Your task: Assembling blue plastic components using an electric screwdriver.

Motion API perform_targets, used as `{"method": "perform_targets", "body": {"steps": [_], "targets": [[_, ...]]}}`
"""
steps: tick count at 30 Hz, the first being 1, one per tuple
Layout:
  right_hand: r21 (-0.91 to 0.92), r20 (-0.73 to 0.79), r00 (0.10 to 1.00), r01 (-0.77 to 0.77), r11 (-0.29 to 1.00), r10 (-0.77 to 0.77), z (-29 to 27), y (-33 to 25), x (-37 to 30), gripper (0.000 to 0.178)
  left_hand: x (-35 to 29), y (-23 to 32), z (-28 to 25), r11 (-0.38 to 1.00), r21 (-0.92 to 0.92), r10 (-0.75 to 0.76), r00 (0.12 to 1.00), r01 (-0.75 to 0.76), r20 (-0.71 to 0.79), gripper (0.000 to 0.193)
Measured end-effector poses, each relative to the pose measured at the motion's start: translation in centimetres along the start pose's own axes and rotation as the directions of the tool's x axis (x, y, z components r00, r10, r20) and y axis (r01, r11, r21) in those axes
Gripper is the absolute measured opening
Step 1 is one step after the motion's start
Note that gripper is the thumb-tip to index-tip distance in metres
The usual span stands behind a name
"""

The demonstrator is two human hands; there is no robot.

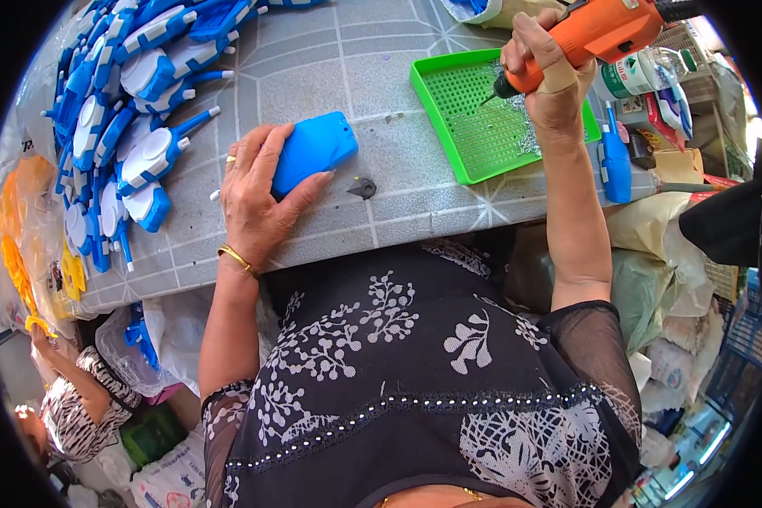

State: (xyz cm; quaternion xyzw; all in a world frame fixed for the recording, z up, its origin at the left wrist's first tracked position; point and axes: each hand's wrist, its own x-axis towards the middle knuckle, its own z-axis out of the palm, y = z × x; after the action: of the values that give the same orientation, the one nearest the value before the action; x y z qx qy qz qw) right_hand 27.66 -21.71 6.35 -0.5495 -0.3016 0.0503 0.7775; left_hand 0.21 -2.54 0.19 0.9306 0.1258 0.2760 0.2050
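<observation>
Head view from above shows a smooth blue plastic case lying on the grey, tile-patterned tabletop, near the edge where the person sits. Their left hand is clamped around its left end, thumb along the near side, fingers over the far side. Just beside the case sits a small dark, pointed piece. Well apart from the left, the right hand is closed around an orange power screwdriver, its bit aimed down and leftward above a bright green tray. Small silvery screws are scattered inside that tray. Past its right side I see a blue handled tool and a clear bottle. Across the left of the tabletop sprawls a heap of blue-and-white plastic units; beyond, at lower left, is another person in a black-and-white patterned top.
</observation>
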Motion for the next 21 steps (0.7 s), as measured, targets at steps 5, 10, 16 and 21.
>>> {"method": "perform_targets", "body": {"steps": [5, 10, 16, 21], "targets": [[0.078, 0.109, 0.993, 0.03, 0.997, -0.039, -1.3, 0.7, 0.4, 0.014, 0.3, 0.2, -0.2, 1.0, 0.004, 0.015, 1.0, -0.015, 0.014, 0.064], [0.2, 0.123, 0.992, -0.043, 0.979, 0.018, -2.1, 0.0, 1.3, 0.015, 0.0, 0.1, -0.1, 0.996, 0.072, 0.047, 0.998, -0.049, 0.031, 0.067], [0.862, 0.505, 0.85, -0.506, 0.034, -0.151, 3.9, -1.5, 0.8, 0.019, 0.0, 0.0, 0.2, 0.995, 0.064, 0.078, 0.997, -0.078, -0.005, 0.066], [0.354, 0.31, 0.946, -0.205, 0.912, 0.092, 8.7, -3.4, -1.9, 0.023, -0.2, 0.0, 0.3, 0.992, 0.107, 0.065, 0.998, -0.063, -0.015, 0.066]]}}
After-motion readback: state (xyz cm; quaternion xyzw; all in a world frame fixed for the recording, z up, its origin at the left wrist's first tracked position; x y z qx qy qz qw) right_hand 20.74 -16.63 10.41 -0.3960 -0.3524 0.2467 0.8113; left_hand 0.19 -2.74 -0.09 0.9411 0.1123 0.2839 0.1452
